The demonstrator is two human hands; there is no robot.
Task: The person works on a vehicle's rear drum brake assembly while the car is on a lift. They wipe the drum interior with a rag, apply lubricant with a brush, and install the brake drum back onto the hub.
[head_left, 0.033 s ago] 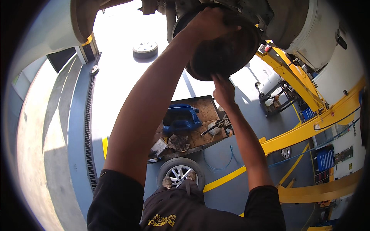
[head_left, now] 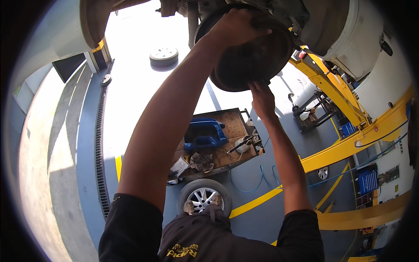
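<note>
Overhead, at the underside of a raised vehicle, is a dark round brake drum (head_left: pixel 253 56), its face turned toward me. My left hand (head_left: pixel 235 27) grips its upper rim, with the thumb pointing right across the face and the other fingers partly hidden. From below, my right hand (head_left: pixel 263 100) reaches up to the lower rim. Its fingertips are pressed together over the edge; shadow hides whether anything small lies between them. Suspension parts (head_left: pixel 209 8) sit above and behind the drum.
Below stands a work cart (head_left: pixel 233 123) with a blue plastic tray (head_left: pixel 205 134) and rags. A wheel (head_left: pixel 203 192) lies at my feet, another tyre (head_left: pixel 164 56) farther off. Yellow lift arms (head_left: pixel 331 148) cross the right side. A thin blue hose (head_left: pixel 246 191) loops over the floor.
My right hand has shifted to the right along the drum's lower rim, its fingertips a little higher. My left hand stays nearly where it was.
</note>
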